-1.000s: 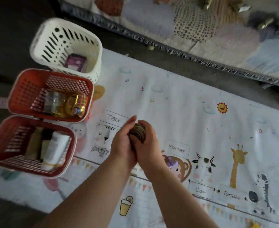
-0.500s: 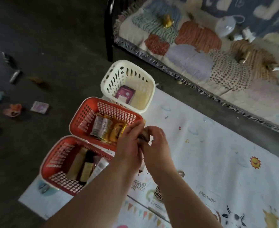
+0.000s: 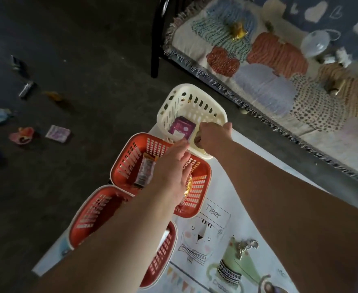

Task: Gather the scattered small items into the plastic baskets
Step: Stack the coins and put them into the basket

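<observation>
Right hand (image 3: 214, 134) down in the white basket (image 3: 191, 88), fingers curled round a small round item (image 3: 197, 141).
Left hand (image 3: 173, 169) hovers flat over the middle red basket (image 3: 119, 168), fingers straight, together; purple packet (image 3: 182, 126) lies beside the item.

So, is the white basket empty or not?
Not empty: a purple packet lies in the white basket; the right hand holds a small item over it.

Dim; dark grey concrete floor (image 3: 89, 49) murky. Light strongest on fringed patchwork rug (image 3: 268, 60), upper right. Soft blur, edges bowed.
</observation>
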Demonstrator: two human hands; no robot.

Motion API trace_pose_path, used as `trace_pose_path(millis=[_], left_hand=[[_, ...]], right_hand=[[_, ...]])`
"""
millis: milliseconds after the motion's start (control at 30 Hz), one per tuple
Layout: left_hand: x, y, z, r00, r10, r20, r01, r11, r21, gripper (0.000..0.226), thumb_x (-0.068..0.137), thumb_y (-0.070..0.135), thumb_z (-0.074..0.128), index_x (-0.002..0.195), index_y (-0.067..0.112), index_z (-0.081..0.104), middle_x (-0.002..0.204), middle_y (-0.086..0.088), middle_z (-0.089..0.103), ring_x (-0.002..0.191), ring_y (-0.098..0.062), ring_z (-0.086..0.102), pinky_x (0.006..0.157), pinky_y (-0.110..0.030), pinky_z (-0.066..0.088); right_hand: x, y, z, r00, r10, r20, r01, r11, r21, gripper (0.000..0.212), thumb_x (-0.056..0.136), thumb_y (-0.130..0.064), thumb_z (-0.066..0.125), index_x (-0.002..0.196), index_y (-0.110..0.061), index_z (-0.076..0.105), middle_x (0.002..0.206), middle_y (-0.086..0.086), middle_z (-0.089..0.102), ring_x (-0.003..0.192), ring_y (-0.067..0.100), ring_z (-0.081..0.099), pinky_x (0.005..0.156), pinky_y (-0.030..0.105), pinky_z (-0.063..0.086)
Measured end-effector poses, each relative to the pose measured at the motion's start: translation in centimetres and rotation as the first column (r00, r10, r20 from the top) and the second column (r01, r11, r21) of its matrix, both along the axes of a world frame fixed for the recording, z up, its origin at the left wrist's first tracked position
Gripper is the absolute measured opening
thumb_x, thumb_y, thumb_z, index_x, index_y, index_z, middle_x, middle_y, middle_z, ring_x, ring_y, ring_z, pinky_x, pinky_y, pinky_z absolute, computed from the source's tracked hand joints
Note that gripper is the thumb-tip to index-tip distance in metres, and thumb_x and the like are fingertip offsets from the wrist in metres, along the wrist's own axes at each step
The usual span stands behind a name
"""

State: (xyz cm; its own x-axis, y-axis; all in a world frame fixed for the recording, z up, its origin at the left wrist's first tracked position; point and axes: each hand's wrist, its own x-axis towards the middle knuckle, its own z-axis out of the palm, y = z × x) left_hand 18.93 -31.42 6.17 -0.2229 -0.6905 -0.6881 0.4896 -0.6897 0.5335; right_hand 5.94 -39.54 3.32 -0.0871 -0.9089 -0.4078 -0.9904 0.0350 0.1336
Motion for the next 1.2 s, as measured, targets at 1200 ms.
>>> trace_pose_path(millis=[1200], left_hand=[[-10.0,20.2,-8.1,0.341,-0.631,0.697,0.825,0.556,0.1,0.028,0.095,0.013,0.056,0.122,0.017,0.057,0.119,0.001,0.059,0.103,-0.015,0.057,0.084,-0.026,0.046]], right_hand=[[-15.7,39.0,-5.9,0.302,-0.822,0.483,0.891,0.424,0.163,0.063,0.08,0.015,0.049,0.133,-0.017,0.054,0.139,0.005,0.045,0.119,0.025,0.05,0.081,0.025,0.044]])
